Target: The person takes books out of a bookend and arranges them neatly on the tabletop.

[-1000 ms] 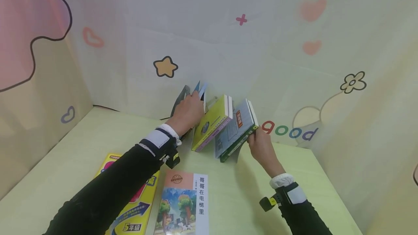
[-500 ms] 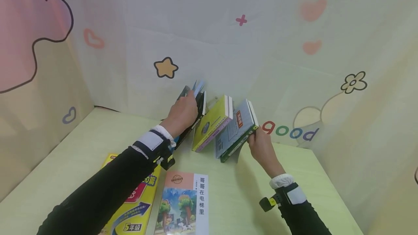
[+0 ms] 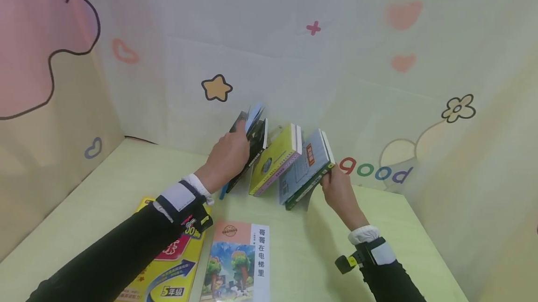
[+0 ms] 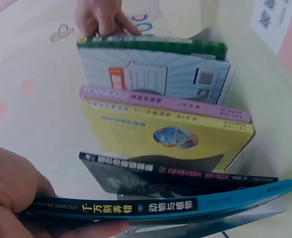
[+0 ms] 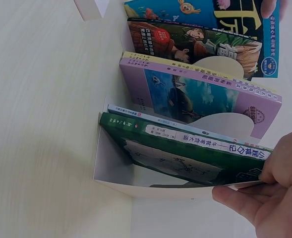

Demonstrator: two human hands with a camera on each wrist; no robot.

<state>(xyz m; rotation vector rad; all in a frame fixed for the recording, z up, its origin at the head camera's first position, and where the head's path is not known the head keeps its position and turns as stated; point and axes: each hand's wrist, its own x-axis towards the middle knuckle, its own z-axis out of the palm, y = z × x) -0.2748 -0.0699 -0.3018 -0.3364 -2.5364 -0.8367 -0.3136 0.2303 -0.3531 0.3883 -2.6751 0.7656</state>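
My left hand (image 3: 229, 155) pinches a thin blue paperback (image 4: 225, 198) by its upper end, between the thumb and fingers. Right beside it leans a black-spined book (image 4: 136, 166). Further along the row stand a yellow book (image 4: 150, 124) and a purple book (image 5: 195, 94) together, then a pale blue book (image 4: 116, 67) against a green book (image 5: 175, 153). My right hand (image 3: 341, 190) grips the top of the green book along with the white end panel of a book rack (image 5: 113, 173). Curved white dividers show between the books in the right wrist view.
In front of the row, two books lie flat on the pale table (image 3: 332, 246): a yellow workbook (image 3: 172, 274), partly under my left sleeve, and a picture-covered book (image 3: 235, 260). A printed cloth wall (image 3: 269, 59) hangs close behind the rack.
My left hand has drawn back to the left and slightly lower, uncovering more of the black-spined book. The right hand keeps its grip at the row's right end.
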